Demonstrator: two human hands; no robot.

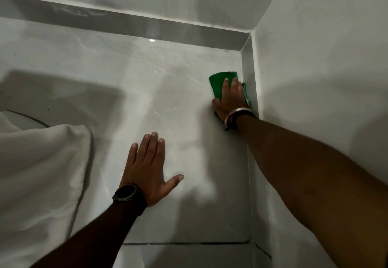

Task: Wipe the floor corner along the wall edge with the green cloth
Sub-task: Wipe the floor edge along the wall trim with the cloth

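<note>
The green cloth lies flat on the glossy grey floor tile, pushed against the skirting of the right wall. My right hand presses down on the cloth with fingers spread, and green fabric shows ahead of the fingertips and along the wall side. The floor corner is a short way beyond the cloth. My left hand, with a black watch on the wrist, rests palm down on the bare tile nearer to me, fingers apart and holding nothing.
White fabric bulges in from the left, over a curved white object. The back wall's grey skirting runs across the top. A grout line crosses the floor near me. The white right wall stands close.
</note>
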